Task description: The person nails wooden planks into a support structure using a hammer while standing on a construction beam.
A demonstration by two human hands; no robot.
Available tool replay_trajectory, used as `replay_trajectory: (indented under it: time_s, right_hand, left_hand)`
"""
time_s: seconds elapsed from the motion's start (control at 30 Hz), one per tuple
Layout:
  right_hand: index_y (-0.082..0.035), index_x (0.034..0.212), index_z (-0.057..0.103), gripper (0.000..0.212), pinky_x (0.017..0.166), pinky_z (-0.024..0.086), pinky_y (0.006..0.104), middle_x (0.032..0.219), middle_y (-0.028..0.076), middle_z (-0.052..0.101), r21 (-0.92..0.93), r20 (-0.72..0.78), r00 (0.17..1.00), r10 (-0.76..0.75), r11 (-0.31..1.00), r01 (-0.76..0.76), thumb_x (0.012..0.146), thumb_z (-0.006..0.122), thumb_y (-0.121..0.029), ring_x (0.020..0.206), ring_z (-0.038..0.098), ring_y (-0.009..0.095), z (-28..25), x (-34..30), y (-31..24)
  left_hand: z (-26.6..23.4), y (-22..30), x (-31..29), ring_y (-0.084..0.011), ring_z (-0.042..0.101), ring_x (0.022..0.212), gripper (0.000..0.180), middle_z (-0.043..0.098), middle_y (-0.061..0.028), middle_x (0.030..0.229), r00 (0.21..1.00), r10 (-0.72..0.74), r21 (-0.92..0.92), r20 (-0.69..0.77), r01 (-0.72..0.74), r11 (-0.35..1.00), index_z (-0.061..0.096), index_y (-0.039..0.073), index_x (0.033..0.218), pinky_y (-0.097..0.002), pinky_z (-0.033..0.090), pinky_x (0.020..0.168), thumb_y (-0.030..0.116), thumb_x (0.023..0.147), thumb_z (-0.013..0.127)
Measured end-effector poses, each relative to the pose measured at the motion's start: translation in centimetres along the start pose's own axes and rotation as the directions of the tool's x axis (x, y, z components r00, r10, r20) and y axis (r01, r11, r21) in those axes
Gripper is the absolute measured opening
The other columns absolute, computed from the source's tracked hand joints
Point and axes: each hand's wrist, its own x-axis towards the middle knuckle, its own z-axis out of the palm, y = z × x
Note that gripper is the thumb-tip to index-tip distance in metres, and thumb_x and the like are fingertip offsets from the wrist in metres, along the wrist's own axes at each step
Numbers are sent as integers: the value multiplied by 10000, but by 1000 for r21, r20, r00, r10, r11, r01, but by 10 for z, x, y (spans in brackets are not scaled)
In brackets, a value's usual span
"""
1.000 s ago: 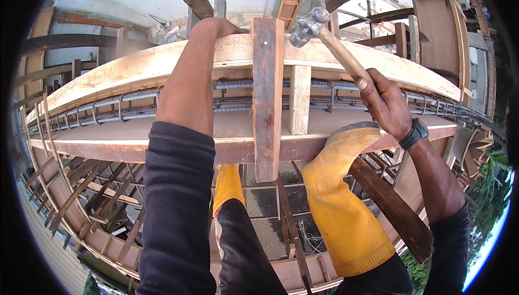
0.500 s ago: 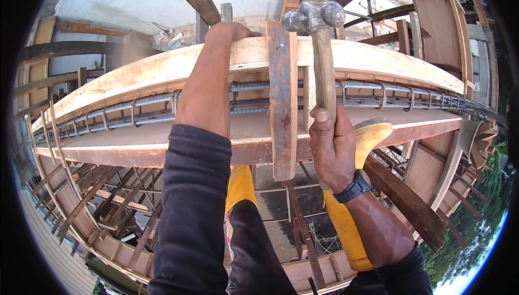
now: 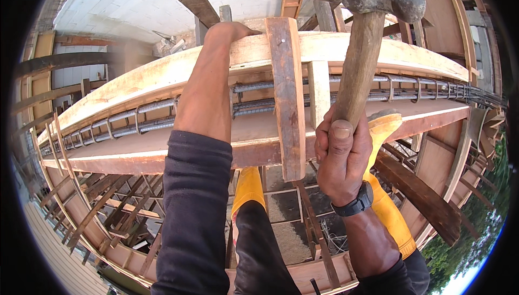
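My right hand [image 3: 343,154] is wrapped round the wooden handle of a sledgehammer [image 3: 361,57], thumb along the shaft, its worn grey metal head raised at the top right. My left hand [image 3: 230,31] reaches over the far side board [image 3: 162,73] of a long timber form; its fingers are hidden behind that board. Just right of the left hand, a short wooden batten [image 3: 288,100] lies across the form from the far side to the near side board [image 3: 130,162]. A nail head [image 3: 283,41] shows near its far end.
Tied steel reinforcing bars [image 3: 135,119] run inside the form. My yellow boots [image 3: 250,187] stand astride gaps above a lower level with timber props and coiled wire [image 3: 332,235]. A dark timber beam [image 3: 416,195] slants at the right. Beyond is a pale block wall [image 3: 119,3].
The hammer has risen toward me and to the right, its head now larger in view and tilted. My left hand stays at the far board; the view has shifted slightly.
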Motion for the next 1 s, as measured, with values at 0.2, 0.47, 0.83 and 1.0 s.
replay_trajectory:
  time_s: [0.2,0.47,0.83,1.0]
  right_hand:
    - [-21,1084,518,430,472,349,211,679,-43,451,-216,53,977,209,957,-193,1071,481,-449,561,410,33,3,-1,31]
    - [29,1061,554,383,528,467,339,660,99,611,-44,-4,996,87,995,-87,1063,530,-353,597,607,137,7,-7,33]
    - [38,1181,613,449,727,561,342,918,164,723,-105,-129,975,179,976,-193,978,695,-354,837,702,208,31,7,65]
    - [44,1130,608,415,755,564,385,950,222,715,-15,-135,949,285,957,-290,912,764,-273,870,719,289,32,10,71]
  left_hand:
    - [3,-1,0,-358,359,1469,1059,427,-197,1554,1000,12,-10,0,-12,1000,587,104,1420,-521,310,1178,910,741,485]
    - [-5,7,-14,-371,321,1488,1104,398,-209,1570,999,21,-44,-31,-22,999,566,89,1436,-535,283,1191,938,743,430]
    - [-4,3,-22,-398,143,1544,1385,218,-284,1626,993,106,-101,-53,-111,989,336,-1,1551,-594,191,1222,1047,651,233]
    - [-5,-3,-9,-389,94,1553,1418,137,-301,1639,991,70,-93,-112,-80,992,212,-20,1584,-588,174,1229,1046,648,216]
